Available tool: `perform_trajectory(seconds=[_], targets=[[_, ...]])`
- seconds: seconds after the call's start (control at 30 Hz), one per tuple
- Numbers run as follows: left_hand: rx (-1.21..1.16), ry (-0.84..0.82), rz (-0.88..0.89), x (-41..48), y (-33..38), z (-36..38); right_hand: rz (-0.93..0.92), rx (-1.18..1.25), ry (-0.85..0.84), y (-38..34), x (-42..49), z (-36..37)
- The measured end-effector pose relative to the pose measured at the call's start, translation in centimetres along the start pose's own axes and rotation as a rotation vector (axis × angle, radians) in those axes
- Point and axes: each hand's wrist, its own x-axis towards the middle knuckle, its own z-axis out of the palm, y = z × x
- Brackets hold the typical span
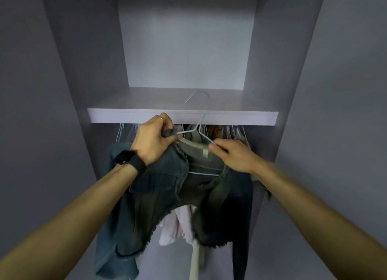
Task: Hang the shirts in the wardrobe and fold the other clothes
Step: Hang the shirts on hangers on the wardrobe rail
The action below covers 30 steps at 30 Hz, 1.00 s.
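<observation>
Centre frame: left hand [155, 140] grips denim jacket [167, 187] collar, right hand [232, 154] pinches light-blue wire hanger [199, 120] arm. Hanger hook overlaps wardrobe shelf [125, 116]. Hung clothes [232, 133] behind, under shelf.

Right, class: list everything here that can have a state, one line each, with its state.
Jacket: partly on the hanger, not yet hung.
Hanger: held up, hook free before the shelf.
Left hand: grips the jacket's shoulder.
Right hand: pinches the hanger's arm.
Wardrobe: open.
Other clothes: hanging under the shelf.
Watch: worn on the left wrist.
</observation>
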Motion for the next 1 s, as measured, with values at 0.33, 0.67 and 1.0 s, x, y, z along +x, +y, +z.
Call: perform_trajectory(seconds=[0.33,0.67,1.0], targets=[[-0.202,-0.473,-0.239,-3.7,-3.4,-0.7,-0.117,0.036,0.132,-1.7,0.9,6.4],[0.015,-0.205,-0.095,-5.2,-2.7,1.8,-0.114,-0.423,0.023,-0.6,-0.1,5.4],[-0.001,-0.371,-0.183,-5.7,-1.7,2.4,0.006,-0.176,0.002,0.2,-1.6,7.2]])
